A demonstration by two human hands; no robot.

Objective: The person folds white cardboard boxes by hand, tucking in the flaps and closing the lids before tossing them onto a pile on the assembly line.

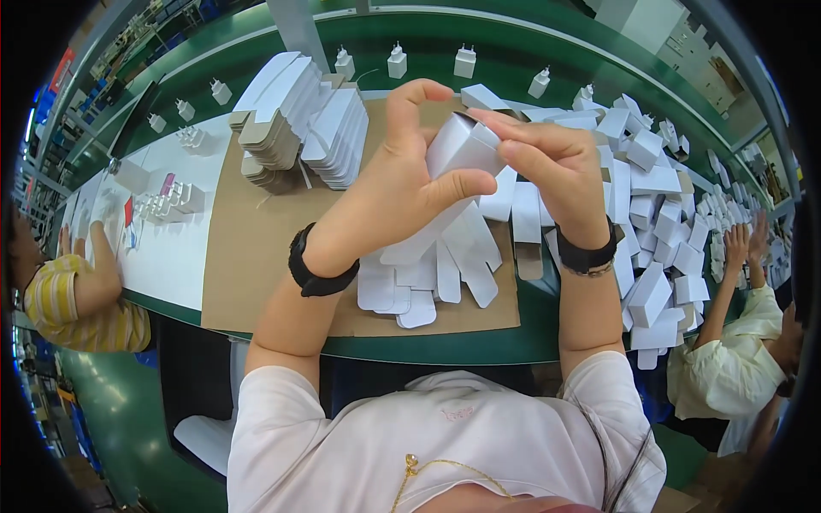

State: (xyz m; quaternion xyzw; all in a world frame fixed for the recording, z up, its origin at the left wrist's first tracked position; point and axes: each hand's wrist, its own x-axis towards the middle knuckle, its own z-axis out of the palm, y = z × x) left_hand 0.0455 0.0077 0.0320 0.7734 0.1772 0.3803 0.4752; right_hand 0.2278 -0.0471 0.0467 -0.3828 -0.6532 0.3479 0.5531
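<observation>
Over the cardboard sheet [256, 256] my two hands hold one small white box [453, 147] up in the air. My left hand [406, 158] wraps it from the left, thumb along its near side and index finger raised. On the box's right end, the fingertips of my right hand [556, 167] pinch a flap near the top edge. A loose pile of flat white cartons [419, 282] lies below my hands. Stacks of folded white cartons [338, 141] stand beyond my left wrist, some showing brown inner sides.
A big heap of white boxes [654, 222] covers the table to the right. White plug chargers [397, 61] stand spaced along the green far strip. At left, a person in yellow stripes [81, 299] sits by more chargers [171, 201]; at right, another person's hands [744, 244] reach over the table.
</observation>
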